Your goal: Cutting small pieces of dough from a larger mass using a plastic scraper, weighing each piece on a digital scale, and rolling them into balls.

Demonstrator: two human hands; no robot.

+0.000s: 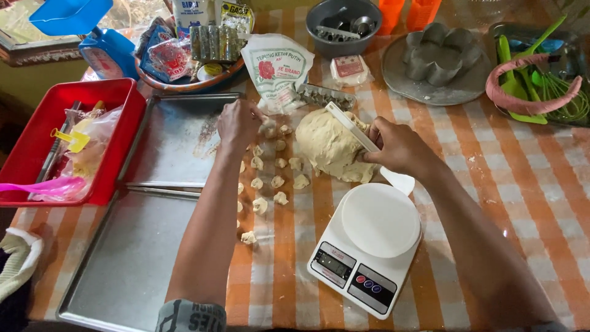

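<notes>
Right hand [396, 147] grips a white plastic scraper [351, 127], its edge pressed into the large dough mound [329, 147] at table centre on the orange-checked cloth [522, 178]. Left hand [238, 123] is closed, fingers pinching a small dough piece [268, 128] just left of the mound, above a scatter of cut dough bits [270, 181]. White digital scale [369, 246] sits near, below the mound. White flour bag [276, 71] with a red flower mark lies behind; blue bottle [110, 52] far left; red tray [74, 138] beside two metal trays [172, 141].
</notes>
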